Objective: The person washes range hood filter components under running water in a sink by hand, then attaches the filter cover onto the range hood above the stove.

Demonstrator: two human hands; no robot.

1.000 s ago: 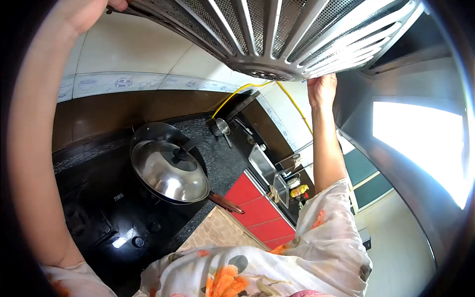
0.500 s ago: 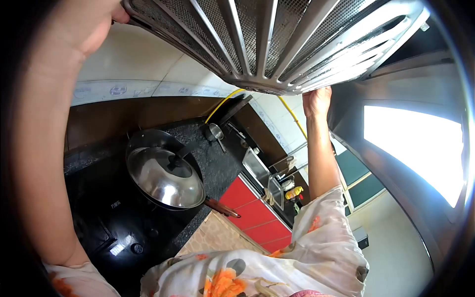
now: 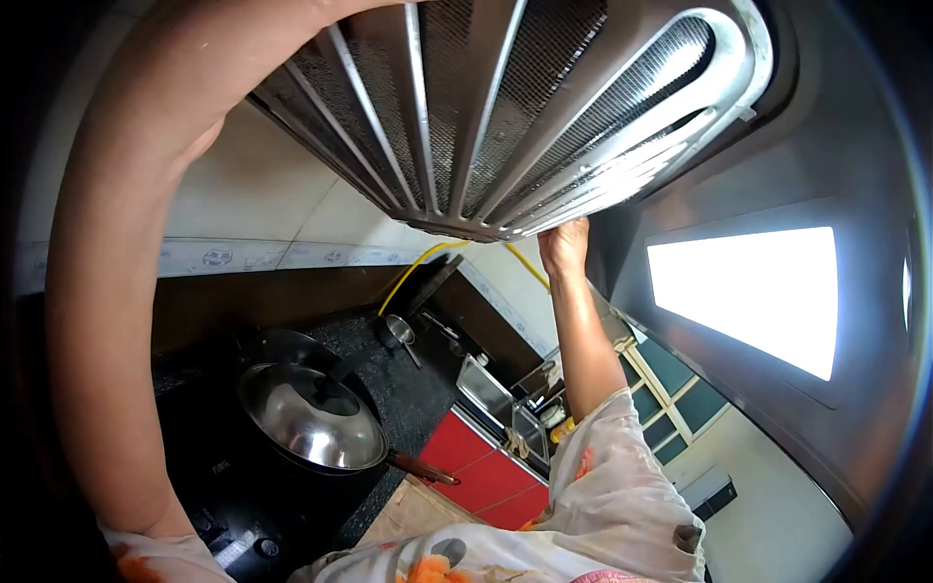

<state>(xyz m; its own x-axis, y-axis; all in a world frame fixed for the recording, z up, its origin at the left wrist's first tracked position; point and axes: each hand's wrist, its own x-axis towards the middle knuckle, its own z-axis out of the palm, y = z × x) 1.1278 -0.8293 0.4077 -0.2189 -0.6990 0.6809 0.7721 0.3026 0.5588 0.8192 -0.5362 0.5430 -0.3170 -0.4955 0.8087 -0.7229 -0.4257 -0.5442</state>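
Note:
A metal range hood filter [image 3: 501, 189], slotted with mesh behind its bars, is held up overhead and tilted. My right hand [image 3: 566, 243] grips its lower edge, fingers mostly hidden behind it. My left hand [image 3: 326, 12] reaches across the filter's upper left part. Its fingers run out of the top of the view, so their pose does not show. To the right, the dark hood [image 3: 632, 194] has a bright lit panel [image 3: 743, 296], and the filter's right rim lies close against the hood.
Below, a lidded wok [image 3: 316, 418] with a wooden handle sits on the black stove [image 3: 214, 486]. A small metal pot [image 3: 396, 332] stands on the dark counter [image 3: 428, 364] near a yellow hose [image 3: 413, 267]. Farther off are a sink [image 3: 486, 387] and red cabinets [image 3: 476, 462].
The filter has shifted left and slightly down in view, nearer the hood. My left hand has moved from its left edge inward across its top; my right hand keeps its hold.

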